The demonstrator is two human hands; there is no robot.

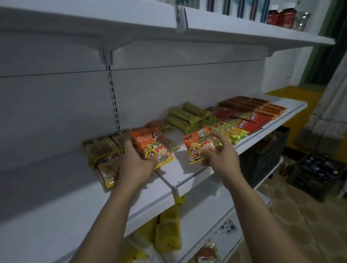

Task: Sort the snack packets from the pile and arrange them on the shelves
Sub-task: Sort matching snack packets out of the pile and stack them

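My left hand [135, 163] grips the near end of an orange snack packet with a cartoon face [150, 147] that lies on the white middle shelf [183, 171]. Just to its right, my right hand [219, 151] pinches a matching orange packet [196, 146] and holds it a little above the shelf. Yellow-brown packets [104, 154] lie in a row left of my left hand. Behind and to the right sit green packets [188, 116], yellow-green packets [230, 130], red packets [250, 122] and brown bars [246, 103].
The upper shelf [212, 29] carries boxes and red-lidded jars [281, 18]. Yellow packets [167, 232] and others lie on the lower shelf. A dark crate [266, 155] sits under the shelf's right end, with more crates on the tiled floor [310, 224].
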